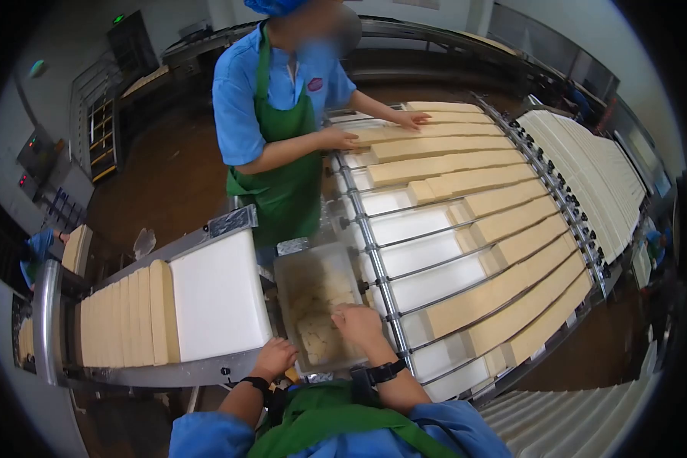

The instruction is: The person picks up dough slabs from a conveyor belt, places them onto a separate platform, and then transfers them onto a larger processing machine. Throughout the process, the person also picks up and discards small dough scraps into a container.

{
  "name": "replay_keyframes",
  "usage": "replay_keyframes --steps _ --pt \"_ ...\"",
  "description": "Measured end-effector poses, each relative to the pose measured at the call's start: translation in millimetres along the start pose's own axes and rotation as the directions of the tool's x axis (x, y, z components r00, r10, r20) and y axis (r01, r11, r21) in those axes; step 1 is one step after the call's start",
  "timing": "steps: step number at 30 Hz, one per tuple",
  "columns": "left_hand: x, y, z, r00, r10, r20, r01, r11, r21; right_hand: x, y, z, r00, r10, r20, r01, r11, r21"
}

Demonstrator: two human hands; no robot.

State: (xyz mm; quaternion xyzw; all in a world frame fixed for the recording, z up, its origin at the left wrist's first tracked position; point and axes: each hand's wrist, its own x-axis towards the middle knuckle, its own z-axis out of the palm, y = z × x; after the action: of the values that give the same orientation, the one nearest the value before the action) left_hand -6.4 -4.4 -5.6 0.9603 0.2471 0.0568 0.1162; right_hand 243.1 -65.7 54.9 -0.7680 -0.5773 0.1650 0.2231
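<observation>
My right hand (359, 328) hangs over the right side of a grey plastic bin (294, 267), its fingers curled in; whether something is inside them is hidden. Broken pale pieces (314, 336) lie in the bin. At the front corner of the left conveyor (221, 294), beside the bin, my left hand (275, 356) has its fingers loosely curled, with nothing visible in them. To the right, long beige slabs (511, 278) lie in lanes between metal rods on a white belt (412, 229).
A co-worker (275, 114) in a green apron stands across from me, both hands on the far slabs. Upright beige slabs (126, 320) stand in a row on the left conveyor. A ridged white belt (580, 175) runs beyond the lanes at right.
</observation>
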Motion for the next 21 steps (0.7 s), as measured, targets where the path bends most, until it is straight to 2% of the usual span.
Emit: replay_keyframes --steps 2,8,11,12,18,20,21 --pt "0 0 -1 1.0 0.0 -0.006 0.0 1.0 -0.011 2 -3 -5 0.999 0.01 0.046 -0.009 1.0 -0.008" --pt "-3 -3 5 0.999 0.024 -0.035 -0.025 1.0 -0.016 6 7 4 0.999 -0.039 0.006 0.039 0.999 0.005" --pt "-4 -3 7 0.997 -0.014 0.069 0.014 1.0 0.008 4 5 5 1.0 -0.021 0.02 0.021 1.0 0.011" --pt "-4 -4 11 1.0 -0.014 0.02 0.014 1.0 -0.017 1 -2 -4 0.999 -0.008 0.036 0.008 1.0 0.005" --pt "-3 -3 10 0.998 -0.035 0.053 0.034 0.999 0.009 3 0 -4 0.997 0.024 0.076 -0.021 0.999 -0.047" --pt "-4 -2 10 0.999 -0.006 -0.047 0.005 1.0 -0.019 4 7 1 0.999 -0.032 0.032 0.034 0.997 -0.073" --pt "-5 -2 12 0.999 -0.019 -0.037 0.018 1.0 -0.018 5 11 4 0.998 -0.062 0.007 0.063 0.994 -0.086"
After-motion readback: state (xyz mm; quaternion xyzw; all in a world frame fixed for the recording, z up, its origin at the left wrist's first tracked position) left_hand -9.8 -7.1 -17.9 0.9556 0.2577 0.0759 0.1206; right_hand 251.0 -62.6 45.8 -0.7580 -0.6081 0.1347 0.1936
